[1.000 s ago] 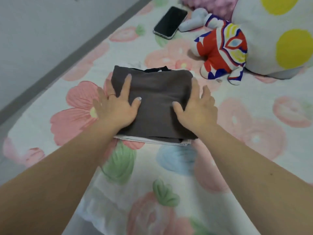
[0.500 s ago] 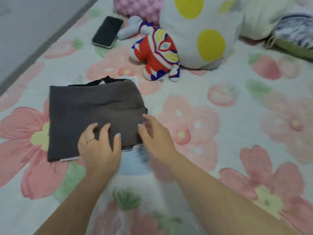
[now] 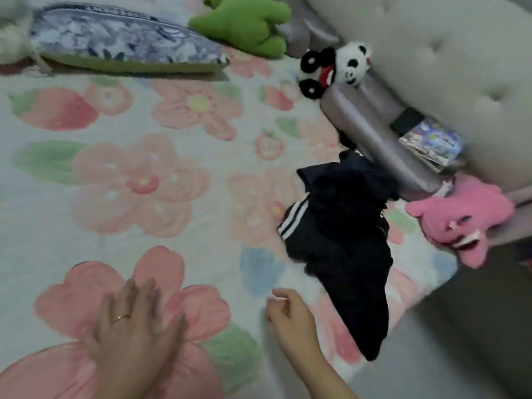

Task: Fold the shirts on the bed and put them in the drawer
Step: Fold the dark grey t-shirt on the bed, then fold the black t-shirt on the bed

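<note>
A crumpled dark navy shirt with white stripes lies unfolded near the right edge of the flower-patterned bed. My left hand, with a ring on one finger, lies flat with straight fingers on a pink flower of the bedcover. To its right, my right hand hovers with loosely curled fingers and holds nothing, a short way left of the dark shirt's lower end. The folded grey shirt is out of view.
A blue-grey patterned pillow and a green plush lie at the far side. A panda plush on a grey bolster, a packet and a pink plush line the padded headboard at right.
The view has swung right, away from the folded grey shirt. Both hands have left that shirt; the left now lies flat on the bedcover and the right has moved toward the dark shirt.
</note>
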A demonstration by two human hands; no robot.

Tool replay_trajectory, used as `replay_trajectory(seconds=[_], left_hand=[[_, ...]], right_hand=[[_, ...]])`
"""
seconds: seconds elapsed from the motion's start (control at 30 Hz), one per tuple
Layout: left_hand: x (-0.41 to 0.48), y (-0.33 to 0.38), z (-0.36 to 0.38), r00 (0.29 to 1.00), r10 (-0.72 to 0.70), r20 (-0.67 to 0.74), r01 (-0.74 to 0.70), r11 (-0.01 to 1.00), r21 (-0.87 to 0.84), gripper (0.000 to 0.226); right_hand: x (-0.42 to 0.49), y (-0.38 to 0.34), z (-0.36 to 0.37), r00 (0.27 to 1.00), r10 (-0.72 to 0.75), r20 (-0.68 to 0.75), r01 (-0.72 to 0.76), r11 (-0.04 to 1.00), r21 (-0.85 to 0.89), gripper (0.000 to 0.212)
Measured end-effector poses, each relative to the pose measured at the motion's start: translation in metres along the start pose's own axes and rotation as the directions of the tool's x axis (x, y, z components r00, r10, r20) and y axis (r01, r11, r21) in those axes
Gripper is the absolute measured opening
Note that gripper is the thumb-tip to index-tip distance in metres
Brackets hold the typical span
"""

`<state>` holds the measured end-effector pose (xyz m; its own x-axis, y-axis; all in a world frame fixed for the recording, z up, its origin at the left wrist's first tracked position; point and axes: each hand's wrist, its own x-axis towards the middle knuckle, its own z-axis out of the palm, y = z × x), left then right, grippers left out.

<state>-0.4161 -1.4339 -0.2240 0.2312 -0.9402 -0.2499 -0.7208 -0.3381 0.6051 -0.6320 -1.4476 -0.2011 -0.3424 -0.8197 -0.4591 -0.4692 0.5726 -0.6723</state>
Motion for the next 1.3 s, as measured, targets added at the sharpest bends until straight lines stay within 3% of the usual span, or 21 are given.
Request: replay_trajectory(seconds=[0.1,0.27,0.37,0.57,0.7,0.8,1.0,1.07,1.1,1.17,1.23,1.3], left_hand=[[0.036,0.056,0.036,0.996,0.04,0.076,-0.046,0.996,0.082,0.088],[0.102,0.111,0.101,0.986,0.073,0.151,-0.1,0.979,0.178,0.103],[0.127,0.124,0.136,0.982,-0.046,0.183,0.023,0.992,0.127,0.117],[0.154,0.116,0.166,0.941,-0.219,0.259,0.156,0.957,0.244,0.139],[0.159,0.119,0.169,0.93,-0.262,0.256,0.202,0.95,0.238,0.141],[0.159,0.118,0.17,0.922,-0.275,0.274,0.2,0.941,0.272,0.141],[0.152,0.133,0.15,0.913,-0.217,0.346,0.148,0.966,0.214,0.137],[0.144,0.145,0.129,0.903,-0.161,0.399,0.145,0.987,0.07,0.129],[0.138,0.149,0.111,0.896,-0.1,0.432,0.16,0.981,-0.106,0.118],[0.123,0.158,0.064,0.898,0.046,0.437,0.214,0.822,-0.527,0.082],[0.097,0.171,0.005,0.916,0.228,0.329,0.061,0.733,-0.677,0.065],[0.063,0.189,-0.053,0.857,0.443,0.264,-0.166,0.722,-0.672,0.075]], right_hand=[[0.036,0.012,-0.049,0.993,-0.019,-0.114,0.01,0.997,-0.079,0.029],[0.1,0.021,-0.108,0.962,-0.061,-0.265,0.017,0.986,-0.166,0.036],[0.136,0.021,-0.128,0.944,-0.103,-0.313,0.029,0.972,-0.232,0.04],[0.206,0.002,-0.124,0.93,-0.18,-0.32,0.067,0.94,-0.333,0.063],[0.231,-0.016,-0.116,0.929,-0.113,-0.354,0.024,0.969,-0.247,0.042],[0.222,-0.028,-0.121,0.903,-0.231,-0.362,0.183,0.97,-0.162,0.027],[0.16,-0.078,-0.12,0.829,-0.495,-0.26,0.509,0.861,-0.017,0.005],[0.133,-0.087,-0.125,0.822,-0.503,-0.266,0.53,0.847,0.035,0.007],[0.117,-0.091,-0.128,0.833,-0.485,-0.267,0.52,0.85,0.079,0.008],[0.083,-0.098,-0.13,0.852,-0.455,-0.258,0.505,0.846,0.174,0.009],[0.046,-0.11,-0.126,0.847,-0.488,-0.213,0.528,0.821,0.218,0.018],[0.005,-0.132,-0.124,0.826,-0.546,-0.141,0.563,0.785,0.258,0.032]])
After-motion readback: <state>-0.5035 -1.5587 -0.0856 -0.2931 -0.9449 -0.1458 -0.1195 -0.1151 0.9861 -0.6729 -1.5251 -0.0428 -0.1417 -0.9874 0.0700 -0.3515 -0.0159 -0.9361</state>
